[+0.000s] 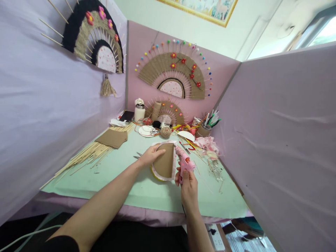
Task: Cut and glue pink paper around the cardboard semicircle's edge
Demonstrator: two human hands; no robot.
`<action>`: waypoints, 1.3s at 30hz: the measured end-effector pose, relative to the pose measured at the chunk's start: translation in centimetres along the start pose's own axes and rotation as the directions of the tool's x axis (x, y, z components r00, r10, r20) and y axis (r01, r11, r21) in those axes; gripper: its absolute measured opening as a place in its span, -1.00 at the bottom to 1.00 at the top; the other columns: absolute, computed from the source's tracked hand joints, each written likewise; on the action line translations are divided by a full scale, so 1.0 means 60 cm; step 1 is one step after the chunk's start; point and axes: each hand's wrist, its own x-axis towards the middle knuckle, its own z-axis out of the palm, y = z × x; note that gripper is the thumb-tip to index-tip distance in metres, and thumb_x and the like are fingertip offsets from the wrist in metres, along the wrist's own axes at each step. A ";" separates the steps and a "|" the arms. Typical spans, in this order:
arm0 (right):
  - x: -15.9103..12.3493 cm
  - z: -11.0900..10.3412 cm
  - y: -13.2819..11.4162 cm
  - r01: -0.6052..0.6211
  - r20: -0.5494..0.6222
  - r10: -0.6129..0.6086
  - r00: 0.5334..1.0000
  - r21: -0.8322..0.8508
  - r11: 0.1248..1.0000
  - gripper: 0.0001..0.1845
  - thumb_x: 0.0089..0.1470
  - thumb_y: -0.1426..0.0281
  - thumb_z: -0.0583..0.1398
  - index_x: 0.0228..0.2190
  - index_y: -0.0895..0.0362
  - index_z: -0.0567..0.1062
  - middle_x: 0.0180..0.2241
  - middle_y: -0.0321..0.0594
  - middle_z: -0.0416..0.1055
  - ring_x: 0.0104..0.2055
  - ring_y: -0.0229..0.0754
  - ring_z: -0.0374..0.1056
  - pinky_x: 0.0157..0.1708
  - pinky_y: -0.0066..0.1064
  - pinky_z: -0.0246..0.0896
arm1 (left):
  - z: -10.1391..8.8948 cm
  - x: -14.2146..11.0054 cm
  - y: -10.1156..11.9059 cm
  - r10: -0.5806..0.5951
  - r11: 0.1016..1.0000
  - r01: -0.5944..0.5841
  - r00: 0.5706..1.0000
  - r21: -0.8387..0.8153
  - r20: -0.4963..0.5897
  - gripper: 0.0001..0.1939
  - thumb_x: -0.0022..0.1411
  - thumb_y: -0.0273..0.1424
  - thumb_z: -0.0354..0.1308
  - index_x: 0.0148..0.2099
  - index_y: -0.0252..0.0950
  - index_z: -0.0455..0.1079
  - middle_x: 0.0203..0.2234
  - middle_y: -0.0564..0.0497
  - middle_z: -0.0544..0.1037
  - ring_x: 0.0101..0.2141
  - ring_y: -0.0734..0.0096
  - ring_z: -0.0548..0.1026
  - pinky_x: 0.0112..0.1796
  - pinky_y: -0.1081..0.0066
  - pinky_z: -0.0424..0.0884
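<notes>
My left hand [152, 155] grips the left edge of a half-round cardboard piece [165, 164], its thumb lying over the brown face. Pale fabric is folded over the rim of the piece, and a bit of yellow shows beneath its lower edge. In my right hand [188, 183] is a pink hot glue gun [185, 161], fingers wrapped round its handle. Its nozzle points up and left, close to the top of the cardboard's straight side; whether it touches cannot be made out. A pair of scissors [137, 155] lies just left of my left hand, partly hidden.
Thin bamboo sticks [86, 154] spread along the left under a brown cardboard sheet [112, 138]. Behind are a white bottle [139, 111], a twine ball [165, 132] and a tool pot [203, 131]. Pink fabric scraps [208, 144] lie right. A decorated fan [173, 71] hangs on the back panel.
</notes>
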 end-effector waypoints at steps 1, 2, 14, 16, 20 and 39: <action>0.000 0.000 0.001 0.000 0.000 0.000 1.000 0.001 1.000 -0.57 0.14 0.07 0.00 -0.34 0.20 0.38 -0.64 -0.35 0.22 -0.62 -0.35 0.10 -0.59 -0.47 -0.01 | 0.000 0.000 0.000 0.000 1.000 0.000 1.000 -0.003 0.003 -0.60 0.07 -0.18 0.15 -0.11 -0.35 0.43 -0.35 -0.02 0.53 -0.36 0.35 0.44 -0.37 0.43 0.30; 0.000 -0.001 0.002 0.001 -0.001 -0.001 1.000 0.001 1.000 -0.57 0.14 0.07 0.00 -0.35 0.20 0.38 -0.64 -0.34 0.23 -0.62 -0.35 0.10 -0.59 -0.47 -0.01 | 0.000 0.000 0.000 0.002 1.000 -0.002 1.000 -0.002 0.003 -0.59 0.07 -0.18 0.15 -0.11 -0.34 0.43 -0.35 -0.02 0.53 -0.36 0.35 0.44 -0.37 0.43 0.29; 0.000 -0.002 0.005 0.004 -0.003 -0.004 1.000 -0.003 1.000 -0.56 0.14 0.07 0.00 -0.34 0.21 0.39 -0.64 -0.35 0.22 -0.63 -0.35 0.10 -0.59 -0.47 0.00 | -0.001 0.001 -0.001 0.010 1.000 -0.010 1.000 -0.029 -0.004 -0.60 0.07 -0.19 0.16 -0.11 -0.34 0.43 -0.31 -0.03 0.54 -0.37 0.37 0.45 -0.37 0.44 0.30; 0.000 -0.002 0.005 0.001 0.000 -0.001 1.000 0.005 1.000 -0.55 0.14 0.07 0.00 -0.30 0.21 0.39 -0.64 -0.36 0.21 -0.63 -0.36 0.09 -0.59 -0.47 0.00 | -0.001 0.002 -0.001 -0.002 0.998 0.002 1.000 -0.055 -0.001 -0.60 0.07 -0.19 0.16 -0.10 -0.34 0.43 -0.31 -0.04 0.55 -0.37 0.37 0.45 -0.37 0.43 0.31; 0.000 -0.002 0.007 -0.011 0.010 0.011 1.000 0.021 1.000 -0.54 0.14 0.07 0.01 -0.26 0.22 0.39 -0.63 -0.36 0.22 -0.62 -0.36 0.09 -0.59 -0.47 0.00 | 0.000 0.002 -0.001 -0.022 0.996 0.021 1.000 -0.090 -0.013 -0.61 0.06 -0.21 0.17 -0.11 -0.34 0.42 -0.31 -0.03 0.55 -0.38 0.38 0.45 -0.37 0.44 0.31; -0.003 -0.005 0.016 -0.031 0.047 0.030 0.998 0.032 0.999 -0.53 0.13 0.06 0.01 -0.24 0.22 0.39 -0.61 -0.33 0.22 -0.60 -0.34 0.11 -0.60 -0.46 0.02 | -0.003 0.003 0.002 0.012 0.999 -0.015 0.998 -0.042 -0.063 -0.58 0.05 -0.18 0.17 -0.11 -0.35 0.43 -0.31 -0.06 0.56 -0.33 0.30 0.48 -0.33 0.41 0.32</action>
